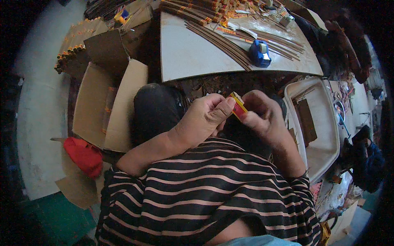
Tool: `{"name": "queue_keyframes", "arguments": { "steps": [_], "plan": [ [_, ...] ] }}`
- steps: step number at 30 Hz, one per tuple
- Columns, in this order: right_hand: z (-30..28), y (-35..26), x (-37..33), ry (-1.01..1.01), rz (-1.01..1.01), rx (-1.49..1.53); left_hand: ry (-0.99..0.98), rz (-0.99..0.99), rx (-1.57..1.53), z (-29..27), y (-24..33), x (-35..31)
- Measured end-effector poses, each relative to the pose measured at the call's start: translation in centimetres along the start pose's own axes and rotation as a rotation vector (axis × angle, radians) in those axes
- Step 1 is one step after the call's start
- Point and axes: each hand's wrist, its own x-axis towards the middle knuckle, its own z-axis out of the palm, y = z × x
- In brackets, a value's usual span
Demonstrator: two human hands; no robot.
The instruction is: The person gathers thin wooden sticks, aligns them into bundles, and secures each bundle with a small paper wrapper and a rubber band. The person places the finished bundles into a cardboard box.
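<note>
Above my lap, both hands meet at a small yellow-and-red label-like piece (238, 107); I cannot tell whether it is one layer or several. My left hand (201, 119) pinches its left side between thumb and fingers. At its right side, my right hand (262, 115) has its thumb against the lower edge, with fingers curled and slightly blurred. Beyond the hands, a blue tape dispenser (260, 54) stands at the near edge of a white table (193, 57). Thin brown sticks (219, 45) lie on the table to its left.
Bundles of sticks with yellow-red bands (191, 12) cover the table's far side. An open cardboard box (96, 98) stands at my left, with a red cloth (83, 156) below it. At my right is a white plastic tub (324, 135) holding a cardboard piece.
</note>
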Motion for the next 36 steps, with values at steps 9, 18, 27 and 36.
{"name": "queue_keyframes", "arguments": {
  "steps": [9, 18, 27, 36],
  "plan": [
    [0.9, 0.9, 1.1, 0.042, -0.087, 0.084, 0.0, 0.009, -0.08, -0.2, 0.1, -0.2],
    [0.4, 2.5, 1.4, 0.0, -0.189, 0.152, -0.144, -0.023, -0.225, -0.4, 0.3, -0.5],
    [0.1, 1.5, 2.3, -0.051, -0.458, 0.092, -0.505, -0.079, -0.472, -1.9, -0.3, 0.4],
    [-0.1, 1.1, 2.2, 0.026, -0.423, -0.004, -0.259, 0.111, -0.157, -1.0, 0.2, 0.5]
  ]
}}
